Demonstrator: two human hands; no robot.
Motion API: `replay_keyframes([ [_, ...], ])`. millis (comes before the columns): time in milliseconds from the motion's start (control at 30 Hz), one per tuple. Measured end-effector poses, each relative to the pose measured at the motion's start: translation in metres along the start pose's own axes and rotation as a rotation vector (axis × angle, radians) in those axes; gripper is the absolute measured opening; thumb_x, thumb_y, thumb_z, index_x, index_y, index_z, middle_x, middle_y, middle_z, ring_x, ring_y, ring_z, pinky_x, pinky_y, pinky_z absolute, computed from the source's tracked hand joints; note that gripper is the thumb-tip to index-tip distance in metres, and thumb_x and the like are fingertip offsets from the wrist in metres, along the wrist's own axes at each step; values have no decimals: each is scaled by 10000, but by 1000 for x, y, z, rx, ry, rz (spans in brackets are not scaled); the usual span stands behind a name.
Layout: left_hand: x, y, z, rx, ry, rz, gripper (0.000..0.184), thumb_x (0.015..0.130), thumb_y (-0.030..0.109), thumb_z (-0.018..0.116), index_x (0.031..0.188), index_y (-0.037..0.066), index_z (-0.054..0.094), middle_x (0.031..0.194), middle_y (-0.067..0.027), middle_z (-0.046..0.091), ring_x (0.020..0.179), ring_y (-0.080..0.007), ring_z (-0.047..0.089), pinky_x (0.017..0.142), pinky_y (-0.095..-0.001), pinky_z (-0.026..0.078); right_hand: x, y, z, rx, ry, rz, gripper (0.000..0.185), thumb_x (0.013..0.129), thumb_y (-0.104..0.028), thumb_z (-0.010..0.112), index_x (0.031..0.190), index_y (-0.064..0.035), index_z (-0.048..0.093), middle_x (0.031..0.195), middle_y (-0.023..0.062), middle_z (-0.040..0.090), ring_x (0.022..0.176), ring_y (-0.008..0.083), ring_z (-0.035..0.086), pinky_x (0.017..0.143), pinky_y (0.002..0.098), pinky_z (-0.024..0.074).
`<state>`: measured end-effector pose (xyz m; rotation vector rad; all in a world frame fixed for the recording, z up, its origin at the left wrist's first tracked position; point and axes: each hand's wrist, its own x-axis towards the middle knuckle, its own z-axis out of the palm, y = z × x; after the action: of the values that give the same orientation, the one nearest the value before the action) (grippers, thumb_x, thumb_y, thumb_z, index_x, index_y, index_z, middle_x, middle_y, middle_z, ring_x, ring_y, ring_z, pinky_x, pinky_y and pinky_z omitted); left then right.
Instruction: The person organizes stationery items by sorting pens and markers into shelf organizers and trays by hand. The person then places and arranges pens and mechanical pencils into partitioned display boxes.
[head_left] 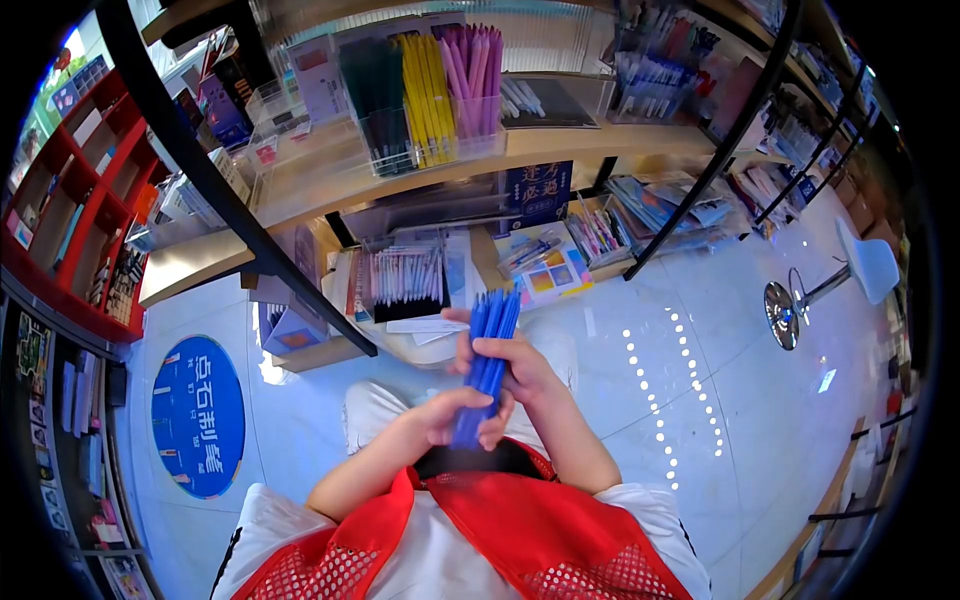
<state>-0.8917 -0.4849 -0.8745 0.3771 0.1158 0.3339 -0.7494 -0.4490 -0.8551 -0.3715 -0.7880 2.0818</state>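
Note:
A bundle of blue pens (487,372) stands nearly upright in front of my chest, tilted a little to the right at its top. My left hand (456,414) is closed around its lower end. Higher up, my right hand (524,367) grips the same bundle, thumb across the front and fingertips showing on the far left side. The lower ends of the pens are partly hidden by my fingers and blurred.
Ahead, a wooden shelf (560,145) bears a clear holder with dark green, yellow (425,100) and pink pens (475,70). Below stand a box of pale pens (405,275) and a tray of pens (600,232). A white stool (868,265) is at right, red shelving (85,200) at left.

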Motion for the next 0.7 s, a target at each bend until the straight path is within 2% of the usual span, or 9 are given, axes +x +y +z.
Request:
replay_keyframes([
  [33, 1, -8, 2, 19, 18, 12, 310, 821, 282, 594, 884, -11, 513, 662, -68, 491, 646, -207, 530, 658, -327, 471, -1, 0, 6, 8, 5, 34, 552, 779, -126, 620, 1268, 23, 410, 704, 51, 483, 629, 153, 516, 652, 318, 458],
  [133, 0, -20, -1, 101, 187, 75, 279, 823, 244, 611, 920, -3, 523, 733, -95, 546, 743, -233, 577, 722, -348, 482, -5, 1, 12, 35, 46, 27, 397, 751, -45, 611, 1117, 0, 463, 673, 56, 489, 544, 148, 500, 545, 323, 437],
  [233, 0, -18, 10, 432, 515, 211, 309, 792, 178, 660, 988, -14, 516, 811, -106, 583, 822, -214, 593, 775, -345, 481, -4, 0, 24, -205, 196, -62, 302, 747, -5, 618, 1017, -18, 484, 668, 46, 509, 542, 126, 513, 530, 292, 436],
  [333, 5, -27, 9, 1217, 842, 458, 383, 761, 140, 693, 1050, -21, 499, 878, -105, 603, 874, -178, 591, 797, -323, 474, 1, 8, 29, -696, 387, -265, 219, 755, 0, 632, 935, -25, 510, 684, 27, 540, 560, 94, 532, 530, 251, 437],
  [367, 5, -30, 13, 1210, 882, 524, 435, 749, 145, 700, 1088, -30, 490, 938, -101, 608, 912, -161, 584, 818, -307, 462, 3, 14, 28, -801, 425, -355, 174, 761, -12, 645, 894, -23, 533, 694, 10, 555, 577, 74, 543, 528, 229, 435],
  [467, 6, -36, 5, 1255, 936, 816, 497, 736, 140, 686, 1154, -22, 470, 993, -161, 610, 914, -244, 618, 810, -336, 470, 4, 25, 31, -836, 337, -353, 184, 755, -30, 660, 895, -21, 539, 700, 12, 559, 571, 74, 543, 529, 232, 439],
  [600, -8, -24, 21, 1107, 994, 783, 415, 723, 134, 663, 1085, -7, 518, 934, -132, 621, 892, -215, 619, 783, -334, 476, 18, 5, 55, -569, 93, -149, 306, 721, -63, 694, 969, -17, 519, 706, 46, 556, 581, 123, 564, 548, 252, 457],
  [633, -18, -15, 21, 1068, 983, 530, 320, 719, 144, 661, 987, 20, 540, 841, -85, 614, 803, -182, 611, 718, -318, 483, 26, -5, 61, -498, 0, -80, 320, 714, -63, 685, 972, -16, 502, 711, 67, 554, 579, 144, 567, 549, 261, 460],
  [700, -34, 11, 29, 1075, 867, 477, 265, 724, 145, 654, 936, 34, 540, 801, -64, 603, 756, -162, 598, 680, -304, 479, 43, -16, 74, -478, -47, -78, 290, 718, -64, 679, 940, -16, 499, 695, 67, 552, 566, 140, 559, 544, 261, 456],
])
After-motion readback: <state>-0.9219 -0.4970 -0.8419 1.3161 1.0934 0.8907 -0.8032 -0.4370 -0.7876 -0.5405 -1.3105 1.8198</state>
